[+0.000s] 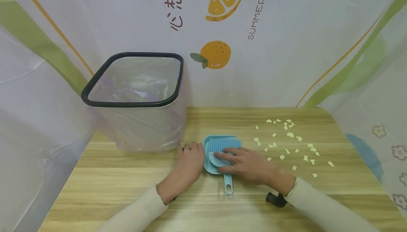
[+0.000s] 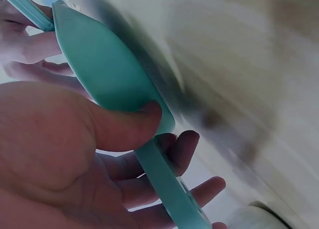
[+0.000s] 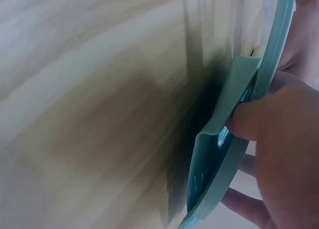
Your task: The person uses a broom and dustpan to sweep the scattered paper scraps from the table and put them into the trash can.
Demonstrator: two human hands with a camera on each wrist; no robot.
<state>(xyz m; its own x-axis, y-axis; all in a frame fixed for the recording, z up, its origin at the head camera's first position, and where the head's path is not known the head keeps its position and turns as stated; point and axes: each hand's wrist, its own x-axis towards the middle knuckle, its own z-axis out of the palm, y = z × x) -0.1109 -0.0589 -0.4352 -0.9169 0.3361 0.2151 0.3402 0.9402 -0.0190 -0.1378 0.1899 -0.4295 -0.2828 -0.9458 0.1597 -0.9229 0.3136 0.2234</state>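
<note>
Left hand (image 1: 190,160) grips the dustpan (image 1: 206,162) — handle (image 2: 164,187) hidden from above — and right hand (image 1: 249,163) a part-covered brush (image 1: 220,145).

A wood-grain table (image 1: 111,196) has its six o'clock side nearest the wearer. Toward ten o'clock a black-rimmed bin (image 1: 152,127) stands on it. Pale scraps (image 1: 290,134) lie scattered from one to three. Near the centre is a dustpan (image 1: 207,168); whether it touches the wood is unclear.

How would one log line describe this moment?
left hand: at dustpan edge | right hand: holding brush over dustpan | pale scraps: scattered on table | lined bin: on table
</note>
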